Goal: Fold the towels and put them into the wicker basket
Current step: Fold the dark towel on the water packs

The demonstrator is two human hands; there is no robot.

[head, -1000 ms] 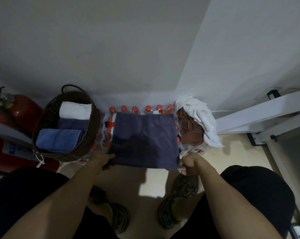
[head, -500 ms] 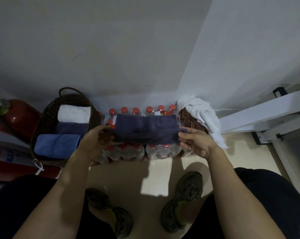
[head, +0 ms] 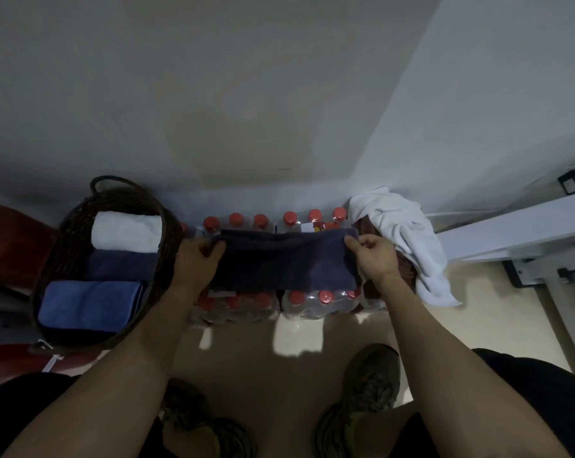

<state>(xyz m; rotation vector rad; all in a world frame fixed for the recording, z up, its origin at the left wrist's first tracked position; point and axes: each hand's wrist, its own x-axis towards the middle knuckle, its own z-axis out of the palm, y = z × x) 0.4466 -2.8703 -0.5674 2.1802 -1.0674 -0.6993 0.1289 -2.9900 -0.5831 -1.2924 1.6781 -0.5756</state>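
Head view, one entry. At centre we record a dark navy towel (head: pixel 284 259), folded into a long band, lying across the tops of shrink-wrapped packs of red-capped bottles (head: pixel 315 304). Our left hand (head: pixel 196 262) grips the band's nine o'clock end, fingers curled over its far edge. Our right hand (head: pixel 373 256) pinches the three o'clock end at its far corner between thumb and fingers. At nine o'clock from the towel, just beside the left hand, we list the wicker basket (head: pixel 167 259), dark, with a loop handle at its far rim. Inside it, from twelve o'clock to six: a white folded towel (head: pixel 125 231), a dark purple folded towel (head: pixel 120 266) and a blue folded towel (head: pixel 89 302). At three o'clock from the navy towel, a heap of unfolded cloth: a white towel (head: pixel 408 239) draped over a reddish-brown one (head: pixel 405 272), close behind the right hand. At far nine o'clock, a red cylinder (head: pixel 5 239), partly cut off. At six o'clock, two dark shoes (head: pixel 368 388) on a pale floor (head: pixel 477 312).
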